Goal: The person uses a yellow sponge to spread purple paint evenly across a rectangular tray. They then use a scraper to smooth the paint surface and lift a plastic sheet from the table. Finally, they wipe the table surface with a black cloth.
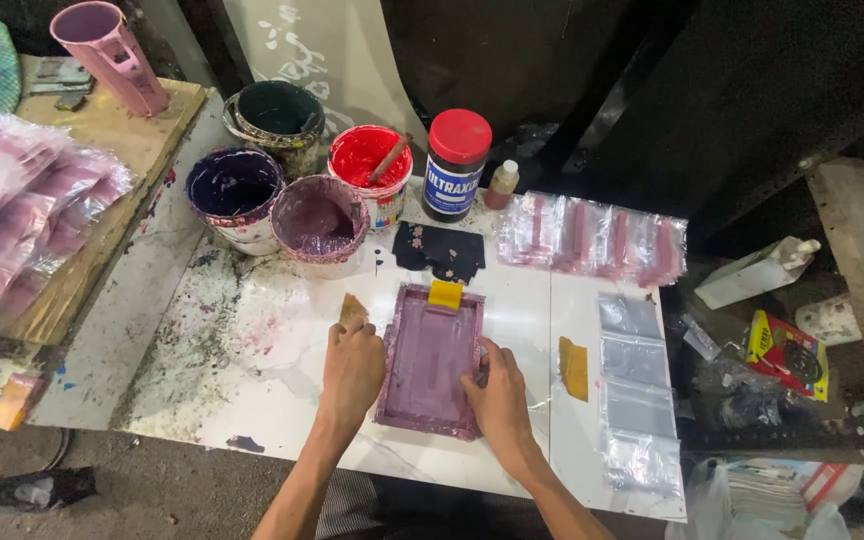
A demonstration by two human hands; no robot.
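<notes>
A small rectangular printing screen frame (430,360), stained mauve, lies flat on the white paint-splattered table (252,350). My left hand (352,372) rests palm down on the table against the frame's left edge. My right hand (498,385) presses on the frame's right edge, fingers curled over the rim. A yellow tape tab (445,294) sticks to the frame's far edge. Whatever lies under the screen is hidden.
Behind the frame stand open ink tubs: dark purple (236,190), mauve (318,217), red with a stirring stick (370,165), dark green (278,113), plus a red-lidded black jar (456,163). Clear plastic pouches (635,380) lie at right, printed pink ones (597,238) behind, a pink pouch pile (12,210) at left.
</notes>
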